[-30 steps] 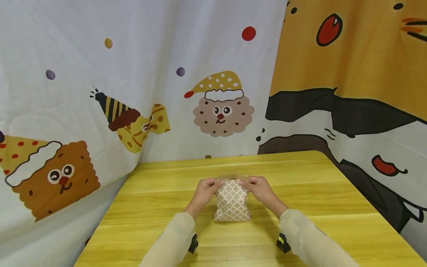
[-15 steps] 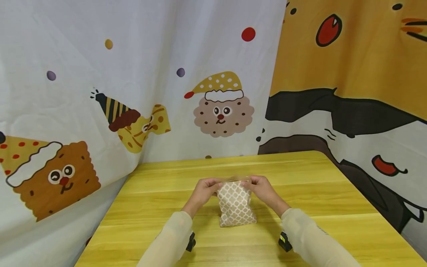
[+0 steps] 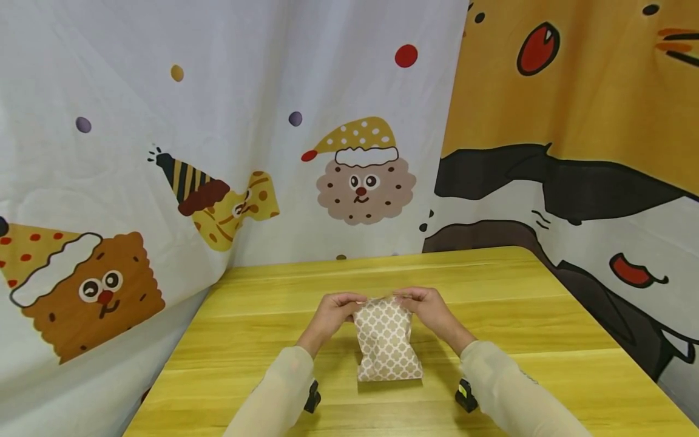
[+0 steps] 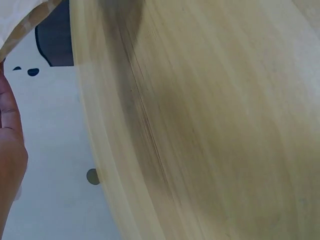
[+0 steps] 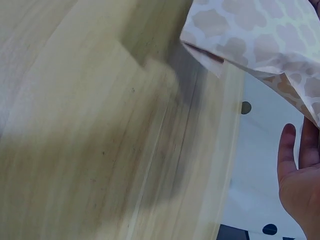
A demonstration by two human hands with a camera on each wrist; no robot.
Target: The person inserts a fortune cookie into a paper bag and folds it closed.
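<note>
A small tan paper bag (image 3: 384, 343) with a white lattice pattern hangs between both hands, its wide bottom toward the person. The left hand (image 3: 333, 312) pinches the bag's upper left corner between thumb and fingers. At the upper right corner, the right hand (image 3: 428, 308) holds it the same way. In the right wrist view the bag (image 5: 250, 37) shows a folded bottom corner over the table, with the right hand (image 5: 302, 185) at its far end. Only an edge of the bag (image 4: 25, 25) and part of the left hand (image 4: 10, 120) enter the left wrist view.
The light wood table (image 3: 246, 340) spreads under the hands. Behind it hangs a white cloth (image 3: 262, 73) printed with cartoon cookies; an orange and black printed section (image 3: 595, 109) covers the right. Small black devices, one (image 3: 312, 397) under the left sleeve and one (image 3: 466, 396) under the right, sit at the wrists.
The bag's bottom has swung toward the person and slightly right, showing more of its patterned face. The brown strip along its top has become less visible. Both hands stay nearly in place.
</note>
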